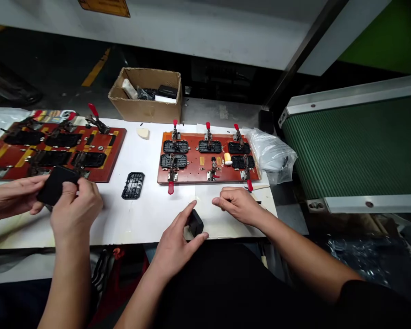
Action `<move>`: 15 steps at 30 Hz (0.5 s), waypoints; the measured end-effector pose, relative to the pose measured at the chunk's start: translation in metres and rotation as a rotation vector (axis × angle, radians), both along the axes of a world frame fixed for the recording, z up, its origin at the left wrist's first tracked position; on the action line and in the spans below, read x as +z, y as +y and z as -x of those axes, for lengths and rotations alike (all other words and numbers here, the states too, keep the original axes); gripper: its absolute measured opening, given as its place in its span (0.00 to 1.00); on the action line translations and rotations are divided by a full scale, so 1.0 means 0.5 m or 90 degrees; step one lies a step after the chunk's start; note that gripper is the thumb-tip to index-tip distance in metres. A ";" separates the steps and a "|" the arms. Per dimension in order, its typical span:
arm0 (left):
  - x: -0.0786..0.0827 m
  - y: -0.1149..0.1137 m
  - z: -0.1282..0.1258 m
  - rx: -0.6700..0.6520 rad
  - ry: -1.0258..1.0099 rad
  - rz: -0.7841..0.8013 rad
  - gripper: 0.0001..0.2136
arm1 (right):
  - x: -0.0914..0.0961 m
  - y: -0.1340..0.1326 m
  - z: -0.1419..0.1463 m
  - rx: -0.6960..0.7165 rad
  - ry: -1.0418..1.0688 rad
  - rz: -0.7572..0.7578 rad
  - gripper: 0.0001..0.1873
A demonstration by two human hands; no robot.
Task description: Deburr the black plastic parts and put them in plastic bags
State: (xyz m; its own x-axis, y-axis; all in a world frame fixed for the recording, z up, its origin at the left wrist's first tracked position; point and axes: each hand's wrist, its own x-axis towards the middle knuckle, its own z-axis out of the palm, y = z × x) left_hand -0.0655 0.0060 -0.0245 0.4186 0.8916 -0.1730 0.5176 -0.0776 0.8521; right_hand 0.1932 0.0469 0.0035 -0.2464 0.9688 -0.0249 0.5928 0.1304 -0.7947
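Note:
Near the table's front edge, my left hand [174,242] grips a small black plastic case [196,223] between thumb and fingers, tilted on its edge. My right hand [238,205] hovers to the right of it with fingers curled and thumb pressed in; anything inside is hidden. Just beyond both hands lies a reddish-brown fixture board [195,176]. Black ribbed plastic plates [175,146] sit on it under red-handled toggle clamps [171,185]. One clamp [213,169], front centre, has no plate under it. A yellow-and-white piece [228,158] rests on the board.
At left, a co-worker's hands [73,205] hold a black rectangular part [57,185] before a second fixture board [114,157]. A loose black plate [133,185] and cream block [143,133] lie between boards. Around stand a cardboard box [147,109], plastic bag [276,157] and green conveyor [356,146].

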 end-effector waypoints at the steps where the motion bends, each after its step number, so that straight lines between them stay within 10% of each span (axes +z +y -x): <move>1: -0.009 0.002 -0.002 0.040 0.013 0.013 0.37 | 0.002 0.016 -0.013 -0.007 -0.038 -0.030 0.21; 5: -0.033 0.016 -0.035 0.106 0.096 -0.041 0.32 | -0.007 0.130 -0.077 -0.143 -0.286 -0.161 0.17; 9: -0.051 0.035 -0.048 0.139 0.191 -0.076 0.36 | -0.077 0.248 -0.110 -0.063 -0.496 -0.189 0.28; 15: -0.047 0.035 0.016 0.011 0.175 -0.117 0.44 | -0.078 0.183 -0.134 -0.058 -0.379 -0.246 0.20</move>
